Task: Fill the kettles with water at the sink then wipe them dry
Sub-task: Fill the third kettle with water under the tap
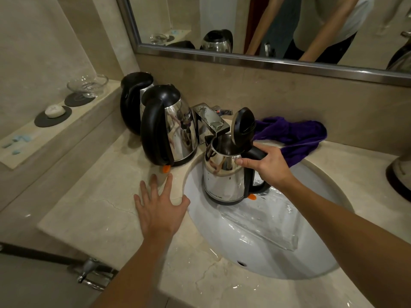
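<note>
Left hand (pixel 159 204) flat on counter (pixel 93 218), fingers spread, bracing me. Right hand (pixel 265 162) grips handle of open-lid kettle (pixel 224 181), held in sink (pixel 255 247) with mouth under faucet (pixel 210 121) for filling. Two kettles (pixel 170 127) wait beside. Base print unreadable

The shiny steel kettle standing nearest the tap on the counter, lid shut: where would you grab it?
Probably by the black handle of that closed steel kettle, coming from the front left. The handle arches down the side facing the person, with a gap behind it for the fingers.
</note>
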Motion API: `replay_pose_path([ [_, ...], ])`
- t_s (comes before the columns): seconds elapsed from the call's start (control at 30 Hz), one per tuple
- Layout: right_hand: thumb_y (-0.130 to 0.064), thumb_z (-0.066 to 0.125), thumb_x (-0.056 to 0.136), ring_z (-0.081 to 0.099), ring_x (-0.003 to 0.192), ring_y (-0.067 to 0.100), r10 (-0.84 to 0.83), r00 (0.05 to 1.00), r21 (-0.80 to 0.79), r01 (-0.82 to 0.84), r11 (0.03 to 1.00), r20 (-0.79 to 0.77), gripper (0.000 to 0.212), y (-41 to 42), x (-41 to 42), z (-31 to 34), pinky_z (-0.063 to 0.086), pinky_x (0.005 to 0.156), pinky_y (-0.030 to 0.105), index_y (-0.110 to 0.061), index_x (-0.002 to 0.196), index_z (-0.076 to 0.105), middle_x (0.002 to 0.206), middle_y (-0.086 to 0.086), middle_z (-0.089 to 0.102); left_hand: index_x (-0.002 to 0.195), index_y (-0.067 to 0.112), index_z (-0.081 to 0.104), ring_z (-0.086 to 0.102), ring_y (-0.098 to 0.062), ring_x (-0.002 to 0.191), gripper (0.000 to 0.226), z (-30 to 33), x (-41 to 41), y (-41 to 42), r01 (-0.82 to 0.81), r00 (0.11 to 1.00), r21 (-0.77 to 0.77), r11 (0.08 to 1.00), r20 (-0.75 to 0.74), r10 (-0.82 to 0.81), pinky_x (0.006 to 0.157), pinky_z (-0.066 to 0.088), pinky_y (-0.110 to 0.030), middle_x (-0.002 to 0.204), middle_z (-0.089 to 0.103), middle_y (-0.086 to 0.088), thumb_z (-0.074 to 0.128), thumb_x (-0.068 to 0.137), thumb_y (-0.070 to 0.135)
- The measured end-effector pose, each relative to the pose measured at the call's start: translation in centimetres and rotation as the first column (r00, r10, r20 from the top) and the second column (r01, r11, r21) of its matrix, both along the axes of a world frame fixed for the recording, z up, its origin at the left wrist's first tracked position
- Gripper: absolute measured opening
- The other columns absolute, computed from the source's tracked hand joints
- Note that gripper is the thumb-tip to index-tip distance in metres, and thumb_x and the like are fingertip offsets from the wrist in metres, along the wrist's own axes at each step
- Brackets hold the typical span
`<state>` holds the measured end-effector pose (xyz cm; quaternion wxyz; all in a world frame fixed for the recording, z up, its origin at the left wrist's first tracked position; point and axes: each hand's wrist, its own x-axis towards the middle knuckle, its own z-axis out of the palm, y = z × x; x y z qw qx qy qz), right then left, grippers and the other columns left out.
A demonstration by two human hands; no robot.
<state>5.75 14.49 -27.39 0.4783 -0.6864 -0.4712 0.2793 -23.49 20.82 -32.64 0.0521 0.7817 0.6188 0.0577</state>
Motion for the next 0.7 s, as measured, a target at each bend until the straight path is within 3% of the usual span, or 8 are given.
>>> replay_pose_path([
  [0.27,-0.053,0.081,0.069,0.067,0.106,0.015,-0.01,1.0,0.001,0.01,1.0,0.005,0.062,-0.03,-0.03,-0.01,0.055,0.098,0.039,-0.023,0.123,0.071,0.107,-0.006,0.074,0.161,0.042,0.006,-0.003,-0.032,0.156,0.08,0.33,-0.04,-0.12,0.004,1.0,0.0,1.0,-0.012,-0.004,0.125,0.006,-0.053,0.171,0.006,-0.003,0.032,0.092,0.072],
  [0.7,-0.052,0.083,0.07,0.068,0.107,0.014,-0.003,1.0,0.003,0.003,1.0,-0.02,0.057,-0.12,-0.16,0.24,0.055,0.098,0.038,-0.027,0.12,0.072,0.106,-0.008,0.075,0.161,0.043,0.004,-0.004,-0.032,0.156,0.08,0.35,-0.06,-0.08,0.01,1.0,-0.018,1.0,-0.014,-0.01,0.125,0.005,-0.054,0.171,0.003,-0.003,0.03,0.092,0.073],
])
